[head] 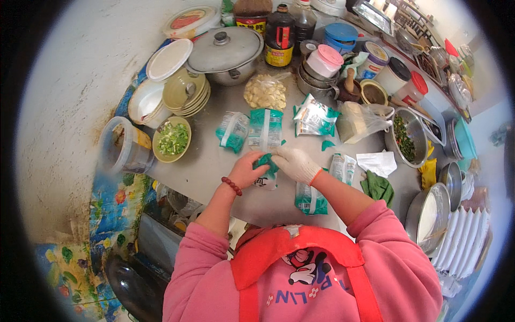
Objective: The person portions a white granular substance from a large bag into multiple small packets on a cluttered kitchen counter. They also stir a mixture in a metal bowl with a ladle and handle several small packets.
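Between my two hands is a green-and-white plastic packet (267,182), partly hidden by my fingers. My bare left hand (250,168), with a bead bracelet at the wrist, grips its upper left. On the other side my right hand (295,163), in a white knit glove, pinches the packet's top edge. Just beyond lie two similar packets, a full one (265,129) and a crumpled-looking one (233,131). Close to my right forearm are another packet (312,198) and a smaller one (342,168). Several flattened packets (316,116) overlap farther back, near a torn green scrap (328,145).
A bowl of chopped scallions (173,139) sits left, beside stacked bowls (187,92). A lidded pot (225,52), a bag of pale slices (265,92) and a soy sauce bottle (279,36) stand behind. Rightward are a green cloth (377,187) and a steel bowl of chopped greens (406,137).
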The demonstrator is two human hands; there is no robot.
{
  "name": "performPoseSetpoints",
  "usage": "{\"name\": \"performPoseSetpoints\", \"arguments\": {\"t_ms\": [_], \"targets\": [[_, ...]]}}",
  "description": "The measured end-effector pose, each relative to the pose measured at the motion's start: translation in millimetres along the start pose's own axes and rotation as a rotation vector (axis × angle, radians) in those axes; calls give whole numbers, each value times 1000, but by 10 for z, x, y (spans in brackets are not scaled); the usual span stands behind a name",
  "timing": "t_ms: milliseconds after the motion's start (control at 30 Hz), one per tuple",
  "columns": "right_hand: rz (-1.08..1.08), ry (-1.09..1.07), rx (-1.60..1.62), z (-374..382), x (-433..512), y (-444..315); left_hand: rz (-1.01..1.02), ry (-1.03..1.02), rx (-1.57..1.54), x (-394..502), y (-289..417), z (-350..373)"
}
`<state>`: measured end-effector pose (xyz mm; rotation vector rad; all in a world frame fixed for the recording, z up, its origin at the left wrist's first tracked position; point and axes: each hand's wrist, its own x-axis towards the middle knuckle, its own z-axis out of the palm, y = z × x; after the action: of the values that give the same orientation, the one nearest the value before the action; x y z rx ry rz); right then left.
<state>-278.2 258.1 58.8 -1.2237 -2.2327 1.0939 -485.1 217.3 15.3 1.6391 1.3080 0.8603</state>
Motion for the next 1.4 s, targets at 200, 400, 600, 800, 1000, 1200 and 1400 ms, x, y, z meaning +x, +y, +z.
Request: {"name": "performPoseSetpoints", "arguments": {"t_ms": [200,400,600,800,1000,1200,1400], "targets": [[-68,44,39,75,122,-243,-48,-50,62,-16,-55,-87],[-287,154,71,-16,754,-922,-24,371,-248,-116,296,-583],[-384,180,156,121,1794,-1879,34,827,-178,181,479,-1530],[-338,212,201,627,2674,-2427,78,1124,-339,424,279,-2326],[-126,183,591,946,3433,-2647,0,1270,-562,527,-143,-2681],[27,20,836,1109,3837,-2640,25,1352,-884,619,-427,-2888],[-45,94,833,847,4144,-2554,-26,1352,-1153,587,-477,-2965]]}}
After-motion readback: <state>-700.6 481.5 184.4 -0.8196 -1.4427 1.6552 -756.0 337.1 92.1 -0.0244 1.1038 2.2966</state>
